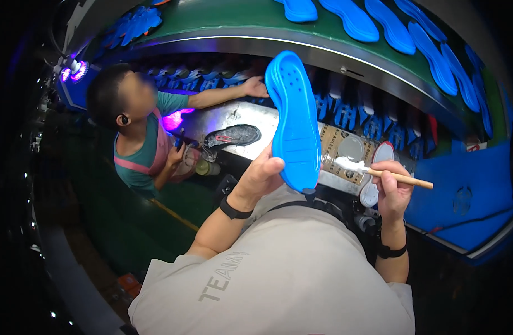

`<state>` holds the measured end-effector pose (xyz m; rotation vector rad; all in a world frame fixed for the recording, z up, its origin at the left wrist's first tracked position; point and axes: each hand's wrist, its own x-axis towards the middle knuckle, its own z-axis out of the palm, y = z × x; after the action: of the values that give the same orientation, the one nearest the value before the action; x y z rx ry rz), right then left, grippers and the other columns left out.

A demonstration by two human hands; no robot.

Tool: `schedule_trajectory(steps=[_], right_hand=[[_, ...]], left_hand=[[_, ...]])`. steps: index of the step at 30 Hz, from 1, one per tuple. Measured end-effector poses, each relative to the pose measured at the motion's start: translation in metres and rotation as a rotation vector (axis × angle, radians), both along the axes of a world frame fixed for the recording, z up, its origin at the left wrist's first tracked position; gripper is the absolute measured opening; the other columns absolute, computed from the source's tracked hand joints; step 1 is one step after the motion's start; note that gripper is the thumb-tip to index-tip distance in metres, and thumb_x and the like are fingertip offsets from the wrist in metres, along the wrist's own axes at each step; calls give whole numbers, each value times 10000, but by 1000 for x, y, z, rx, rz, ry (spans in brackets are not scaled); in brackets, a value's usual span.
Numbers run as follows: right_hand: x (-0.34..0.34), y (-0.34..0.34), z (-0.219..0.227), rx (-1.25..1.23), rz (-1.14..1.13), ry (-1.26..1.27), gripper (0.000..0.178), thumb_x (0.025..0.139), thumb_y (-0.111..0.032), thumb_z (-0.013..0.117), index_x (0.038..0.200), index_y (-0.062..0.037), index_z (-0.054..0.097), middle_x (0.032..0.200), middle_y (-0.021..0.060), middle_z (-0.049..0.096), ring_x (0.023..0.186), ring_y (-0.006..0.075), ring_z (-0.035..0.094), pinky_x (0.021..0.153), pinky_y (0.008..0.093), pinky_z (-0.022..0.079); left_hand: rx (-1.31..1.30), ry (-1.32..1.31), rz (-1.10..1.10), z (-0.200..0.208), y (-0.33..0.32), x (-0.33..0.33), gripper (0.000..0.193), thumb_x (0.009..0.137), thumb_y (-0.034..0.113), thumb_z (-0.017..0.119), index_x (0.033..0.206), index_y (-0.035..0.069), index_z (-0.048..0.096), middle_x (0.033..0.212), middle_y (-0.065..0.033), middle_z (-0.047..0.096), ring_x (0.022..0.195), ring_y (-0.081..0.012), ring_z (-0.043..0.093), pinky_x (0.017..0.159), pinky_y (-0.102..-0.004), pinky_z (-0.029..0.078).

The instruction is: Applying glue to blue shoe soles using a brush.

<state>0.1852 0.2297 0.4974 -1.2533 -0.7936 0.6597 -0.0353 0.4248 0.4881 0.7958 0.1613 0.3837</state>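
A blue shoe sole [295, 131] stands tilted upright before me, with small holes near its top end and grooves across its lower part. My left hand [262, 173] grips it by its lower left edge. In my right hand [393, 190] is a brush with a wooden handle [410, 179]. The brush's white head [350, 164] points left, close to the sole's right edge; I cannot tell whether they touch. Behind the brush, a round grey lid or tin [351, 147] rests on printed cardboard [329, 139].
At left a co-worker [139, 117] reaches toward the rack, near a dark shoe upper [234, 135] on the metal bench [242, 114]. More blue soles [390, 28] lie on the green conveyor [223, 17]. Shoes fill the shelf below. Red-edged white soles [370, 194] lie at right.
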Motion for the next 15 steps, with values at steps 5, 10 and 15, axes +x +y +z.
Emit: schedule_trajectory(steps=[5, 10, 15], right_hand=[[0, 0, -26, -25, -93, 142, 237, 1016, -153, 595, 1097, 48, 690, 833, 55, 653, 693, 66, 507, 629, 204, 388], [5, -7, -49, -110, -144, 160, 214, 1038, -150, 581, 1092, 33, 678, 799, 39, 609, 669, 63, 475, 602, 200, 365], [6, -4, -65, -146, -185, 191, 209, 1050, -149, 564, 1080, 28, 670, 784, 31, 577, 650, 62, 456, 579, 199, 347]], left_hand=[[-269, -121, -81, -7, 10, -19, 928, 904, 535, 711, 1530, -31, 324, 1347, -257, 584, 1092, -390, 686, 945, -479, 577], [-295, -48, -157, -10, 22, -31, 976, 870, 523, 698, 1559, -47, 304, 1390, -331, 545, 1030, -456, 703, 847, -476, 616], [-93, -157, -158, 4, 92, -22, 990, 863, 520, 704, 1553, -67, 304, 1389, -324, 554, 1043, -420, 706, 891, -538, 587]])
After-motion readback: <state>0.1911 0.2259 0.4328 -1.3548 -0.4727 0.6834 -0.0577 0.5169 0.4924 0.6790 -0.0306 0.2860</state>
